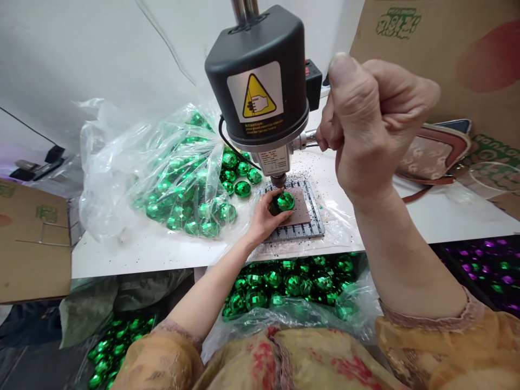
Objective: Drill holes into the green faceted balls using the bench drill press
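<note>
Beneath the press head, my left hand (266, 214) is closed around a shiny green faceted ball (286, 201), thumb and fingers on its sides. The ball is over a brownish pad (300, 208) lying on the slotted metal base plate (317, 227). Just above the ball is the narrow tip of a black bench press machine (257, 70) with a yellow warning label. My right hand (365, 114) is raised at the machine's right side, its fingers wrapped around the press lever (305, 139); most of the lever is hidden by the hand.
A clear plastic bag (117, 168) of green balls lies left of the machine, with loose green balls (242, 188) beside it. More balls (292, 283) fill a bag below the table edge. A pouch (430, 149) and a cardboard box (410, 70) stand at right. Dark crumbs dot the white table (134, 254).
</note>
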The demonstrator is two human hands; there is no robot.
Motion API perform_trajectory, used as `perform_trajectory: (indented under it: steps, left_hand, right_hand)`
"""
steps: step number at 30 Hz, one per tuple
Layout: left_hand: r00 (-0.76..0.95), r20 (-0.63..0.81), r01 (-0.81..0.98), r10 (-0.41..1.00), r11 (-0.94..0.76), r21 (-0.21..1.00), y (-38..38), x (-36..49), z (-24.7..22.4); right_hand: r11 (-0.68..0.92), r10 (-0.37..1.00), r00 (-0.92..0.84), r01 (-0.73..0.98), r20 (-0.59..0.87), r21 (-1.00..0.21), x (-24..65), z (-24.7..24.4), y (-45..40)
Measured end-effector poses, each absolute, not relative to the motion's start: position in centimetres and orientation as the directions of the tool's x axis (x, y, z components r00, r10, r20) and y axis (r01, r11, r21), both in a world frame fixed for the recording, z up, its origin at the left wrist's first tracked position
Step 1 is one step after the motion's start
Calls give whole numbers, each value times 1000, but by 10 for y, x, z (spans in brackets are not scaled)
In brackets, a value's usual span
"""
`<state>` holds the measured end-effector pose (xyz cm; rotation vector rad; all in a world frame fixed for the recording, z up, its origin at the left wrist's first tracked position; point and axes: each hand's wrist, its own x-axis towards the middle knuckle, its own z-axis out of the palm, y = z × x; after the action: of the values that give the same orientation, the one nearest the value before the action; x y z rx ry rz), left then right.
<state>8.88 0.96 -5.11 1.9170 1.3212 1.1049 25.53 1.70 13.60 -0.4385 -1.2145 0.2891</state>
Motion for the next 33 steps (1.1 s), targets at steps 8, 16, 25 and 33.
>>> perform_trajectory:
  steps: [8, 16, 25, 33]
  left_hand:
    - [157, 283, 383, 946, -322, 866, 6, 89, -56]
    - [164, 283, 361, 945, -324, 874, 6, 89, -59]
    - [158, 281, 369, 947, -321, 873, 6, 90, -58]
    - [159, 295, 362, 942, -333, 871, 5, 90, -57]
  right_hand:
    - [834, 490, 362, 68, 793, -547, 256, 122, 9]
    - [883, 410, 384, 59, 827, -465, 255, 105, 5]
    - [925, 305, 422, 83, 854, -371, 251, 89, 16]
    - [963, 188, 394, 106, 900, -247, 253, 77, 21]
